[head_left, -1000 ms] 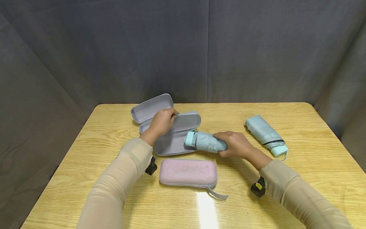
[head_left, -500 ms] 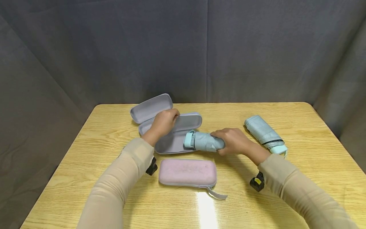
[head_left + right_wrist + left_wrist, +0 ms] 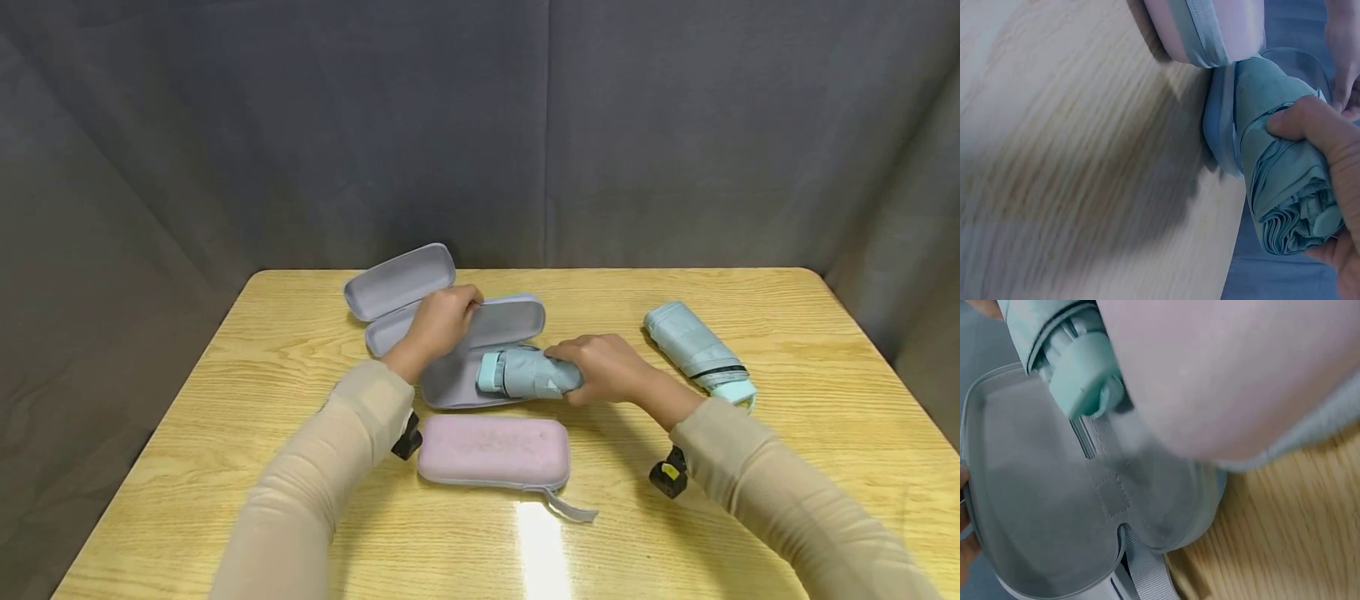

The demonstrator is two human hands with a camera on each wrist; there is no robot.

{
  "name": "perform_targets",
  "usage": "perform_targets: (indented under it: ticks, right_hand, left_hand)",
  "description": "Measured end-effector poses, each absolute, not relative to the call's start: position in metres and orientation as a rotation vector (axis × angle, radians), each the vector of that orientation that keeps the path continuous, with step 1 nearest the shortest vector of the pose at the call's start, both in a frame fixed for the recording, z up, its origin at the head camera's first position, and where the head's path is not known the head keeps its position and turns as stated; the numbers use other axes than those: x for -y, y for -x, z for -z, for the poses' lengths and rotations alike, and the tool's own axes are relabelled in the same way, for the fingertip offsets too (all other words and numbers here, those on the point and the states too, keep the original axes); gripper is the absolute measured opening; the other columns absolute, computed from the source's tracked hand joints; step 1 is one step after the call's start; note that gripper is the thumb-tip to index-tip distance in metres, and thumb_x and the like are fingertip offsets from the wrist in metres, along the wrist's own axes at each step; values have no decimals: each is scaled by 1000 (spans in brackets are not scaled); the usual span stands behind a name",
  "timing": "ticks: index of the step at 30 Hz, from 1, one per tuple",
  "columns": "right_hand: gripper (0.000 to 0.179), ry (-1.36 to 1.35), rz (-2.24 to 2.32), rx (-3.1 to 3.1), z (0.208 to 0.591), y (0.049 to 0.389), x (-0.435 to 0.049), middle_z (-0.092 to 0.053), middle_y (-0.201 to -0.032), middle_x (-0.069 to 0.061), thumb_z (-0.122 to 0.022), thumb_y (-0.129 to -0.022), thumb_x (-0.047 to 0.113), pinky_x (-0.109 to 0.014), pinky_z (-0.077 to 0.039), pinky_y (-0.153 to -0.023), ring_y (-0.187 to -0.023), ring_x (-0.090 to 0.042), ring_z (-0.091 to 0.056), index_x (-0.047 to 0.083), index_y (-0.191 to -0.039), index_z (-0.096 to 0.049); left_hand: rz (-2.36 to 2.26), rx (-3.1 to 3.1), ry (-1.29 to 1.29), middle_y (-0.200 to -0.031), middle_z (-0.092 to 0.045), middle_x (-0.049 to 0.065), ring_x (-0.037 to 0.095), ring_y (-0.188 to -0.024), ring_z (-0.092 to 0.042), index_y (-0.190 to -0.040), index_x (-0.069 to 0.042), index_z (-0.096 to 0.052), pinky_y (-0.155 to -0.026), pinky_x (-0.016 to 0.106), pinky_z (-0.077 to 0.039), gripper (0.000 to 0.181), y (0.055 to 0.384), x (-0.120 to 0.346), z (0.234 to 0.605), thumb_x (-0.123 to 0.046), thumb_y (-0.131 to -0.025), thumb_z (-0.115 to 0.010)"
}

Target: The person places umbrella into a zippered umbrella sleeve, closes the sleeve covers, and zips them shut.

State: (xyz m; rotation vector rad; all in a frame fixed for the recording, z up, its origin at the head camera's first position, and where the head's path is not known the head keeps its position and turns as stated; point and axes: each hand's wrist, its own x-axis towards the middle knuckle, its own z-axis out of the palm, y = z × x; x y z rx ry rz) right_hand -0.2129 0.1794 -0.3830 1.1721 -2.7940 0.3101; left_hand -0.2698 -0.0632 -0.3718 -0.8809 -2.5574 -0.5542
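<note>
Head cam: L hand grips oblong grey hard-shell case, R hand folded teal fabric umbrella, poss. rim snag if tilted.

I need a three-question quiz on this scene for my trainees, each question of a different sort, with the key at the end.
1. What does the right hand grip?
a) a lid
b) an umbrella
c) a strap
2. True or false: the pink case is closed.
3. How many umbrellas can you count in the head view?

Key:
1. b
2. True
3. Two: one in the right hand, while the other umbrella lies on the table.
</note>
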Motion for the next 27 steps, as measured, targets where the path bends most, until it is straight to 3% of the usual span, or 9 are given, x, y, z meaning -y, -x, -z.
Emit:
perform_targets:
  ticks: [27]
  right_hand:
    - [55, -1176, -364, 2815, 399, 222, -159, -58, -108, -9, -68, -61, 23, -36, -46, -66, -93, -22, -56, 6, -112, -57]
  left_hand:
    - [542, 2573, 951, -84, -64, 5, 17, -75, -59, -88, -5, -63, -68, 29, -45, 10, 268, 48, 373, -7, -84, -54]
